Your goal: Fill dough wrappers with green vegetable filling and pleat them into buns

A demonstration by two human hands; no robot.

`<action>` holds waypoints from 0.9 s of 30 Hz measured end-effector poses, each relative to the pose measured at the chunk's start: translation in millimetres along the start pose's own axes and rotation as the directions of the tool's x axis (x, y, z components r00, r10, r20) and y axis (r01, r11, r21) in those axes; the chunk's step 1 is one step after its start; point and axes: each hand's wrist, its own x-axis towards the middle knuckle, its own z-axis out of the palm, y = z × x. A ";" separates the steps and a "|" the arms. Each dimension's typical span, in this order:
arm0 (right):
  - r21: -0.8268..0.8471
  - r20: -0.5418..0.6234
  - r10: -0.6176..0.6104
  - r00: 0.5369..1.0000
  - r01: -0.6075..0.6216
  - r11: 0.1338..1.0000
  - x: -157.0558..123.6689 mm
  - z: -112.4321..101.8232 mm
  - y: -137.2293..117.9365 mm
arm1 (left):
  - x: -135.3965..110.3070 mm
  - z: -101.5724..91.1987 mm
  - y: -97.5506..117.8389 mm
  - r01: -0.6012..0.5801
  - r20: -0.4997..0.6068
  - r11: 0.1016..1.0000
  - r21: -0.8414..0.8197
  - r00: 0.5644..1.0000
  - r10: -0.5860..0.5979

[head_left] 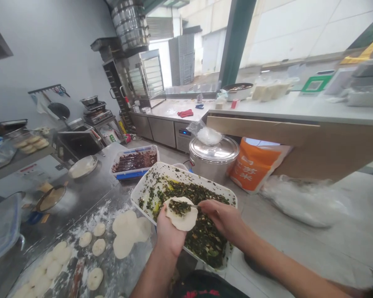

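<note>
A round dough wrapper (186, 221) lies across my left hand (169, 238), which cups it from below. Chopped green filling (178, 207) sits on the wrapper's upper part. With closed fingers my right hand (216, 215) grips a thin metal spreader (195, 206), its far end at the filling. Both hands are over a white tub (136, 198) holding dark green chopped filling (205, 244). Rolled flat wrappers (124, 246) overlap on the floured steel table to the left, near small dough pieces (98, 247) and a wooden rolling pin (77, 277).
Beyond the white tub stands a container of dark red paste (135, 160). A lidded steel pot (214, 150) and an orange sack (251, 165) are farther back. A bowl of flour (83, 166) and a pot (51, 200) stand on the left.
</note>
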 end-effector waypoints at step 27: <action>-0.327 0.266 -0.067 0.962 0.155 0.932 13.8 -16.9 11.1 | -3.3 -17.5 34.3 -0.132 -0.133 0.987 0.090 0.981 0.144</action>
